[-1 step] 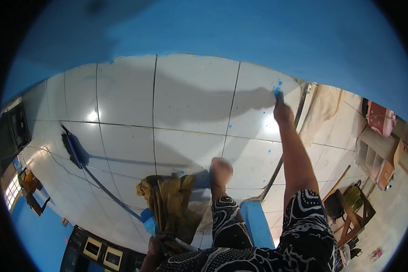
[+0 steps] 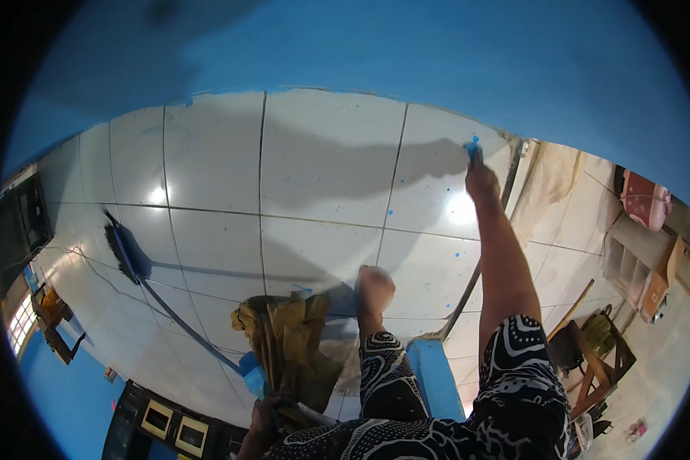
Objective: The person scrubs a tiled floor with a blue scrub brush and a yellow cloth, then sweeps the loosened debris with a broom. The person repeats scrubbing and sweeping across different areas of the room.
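My right hand (image 2: pixel 484 182) is stretched far out over the white tiled floor (image 2: pixel 322 161), closed around a small tool (image 2: pixel 476 156). The tool's kind is unclear; its tip is at a patch of blue paint (image 2: pixel 475 139) on a tile near the blue wall (image 2: pixel 406 54). At the lower left, my left hand (image 2: pixel 263 420) is partly cut off and in shadow. It is close to a dark bundle, and its fingers are hidden. Beside it stands a crumpled brown bag or sheet (image 2: pixel 287 333). Between my arms, a blurred shape, apparently my bare foot (image 2: pixel 376 290), rests on the tiles.
A blue-handled broom (image 2: pixel 180 322) lies to the left, its bristles on the tiles. A blue block-like edge (image 2: pixel 432 376) stands between my patterned leg and arm. To the right are a wooden rack (image 2: pixel 602 360), a cardboard box (image 2: pixel 662 280) and a pink container (image 2: pixel 645 201). Blue drops dot the floor.
My right hand and the tool have shifted slightly to the right and toward me. The blue paint patch at the tool's tip looks smaller. The left hand stays in place.
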A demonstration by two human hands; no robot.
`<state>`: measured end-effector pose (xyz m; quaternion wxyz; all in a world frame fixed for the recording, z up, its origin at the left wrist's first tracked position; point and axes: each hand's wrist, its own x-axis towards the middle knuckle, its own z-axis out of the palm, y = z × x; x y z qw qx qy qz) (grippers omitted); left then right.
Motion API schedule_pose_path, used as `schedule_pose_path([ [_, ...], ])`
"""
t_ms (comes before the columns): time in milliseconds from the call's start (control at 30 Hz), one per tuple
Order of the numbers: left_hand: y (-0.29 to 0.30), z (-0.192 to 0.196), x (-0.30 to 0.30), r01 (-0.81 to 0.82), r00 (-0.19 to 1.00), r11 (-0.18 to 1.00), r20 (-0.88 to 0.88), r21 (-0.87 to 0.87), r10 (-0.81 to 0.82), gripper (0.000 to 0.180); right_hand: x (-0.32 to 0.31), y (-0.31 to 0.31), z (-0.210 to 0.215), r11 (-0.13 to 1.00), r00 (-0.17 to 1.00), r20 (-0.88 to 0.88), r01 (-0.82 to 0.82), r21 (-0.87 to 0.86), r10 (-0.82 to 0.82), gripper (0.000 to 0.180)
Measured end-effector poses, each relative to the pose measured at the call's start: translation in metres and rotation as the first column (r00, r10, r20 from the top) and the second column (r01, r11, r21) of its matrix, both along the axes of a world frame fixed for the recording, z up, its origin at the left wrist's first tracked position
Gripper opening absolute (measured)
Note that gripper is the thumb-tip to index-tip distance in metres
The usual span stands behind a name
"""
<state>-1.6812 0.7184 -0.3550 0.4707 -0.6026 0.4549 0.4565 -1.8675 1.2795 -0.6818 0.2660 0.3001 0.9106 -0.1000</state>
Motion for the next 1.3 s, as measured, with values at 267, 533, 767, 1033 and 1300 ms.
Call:
schedule_pose_path([
  [267, 0.001, -0.007, 0.006, 0.205, 0.949, 0.979, -0.246, 0.007, -0.197, 0.036, 0.009, -0.015, -0.003, 0.995, 0.986, 0.135, -0.097, -0.004, 0.096, 0.044],
  [533, 0.018, -0.003, -0.016, 0.065, 0.997, 0.998, -0.051, 0.023, -0.064, 0.037, -0.040, 0.017, -0.020, 0.991, 0.986, 0.093, -0.137, -0.003, 0.137, 0.039],
  [767, 0.015, -0.018, 0.006, -0.015, 0.992, 0.999, -0.125, 0.034, 0.019, 0.035, -0.029, 0.046, -0.034, 1.000, 1.000, -0.001, 0.005, 0.013, -0.005, 0.046],
  [1033, 0.023, -0.005, -0.014, -0.023, 0.999, 1.000, -0.026, -0.020, 0.022, 0.033, 0.024, -0.037, -0.012, 0.984, 0.963, 0.238, -0.094, -0.149, 0.128, 0.058],
  [1300, 0.012, -0.021, 0.007, 0.006, 0.994, 0.998, -0.107, 0.057, 0.000, 0.034, -0.020, -0.002, -0.036, 0.976, 0.973, 0.091, -0.206, -0.075, 0.213, 0.040],
])
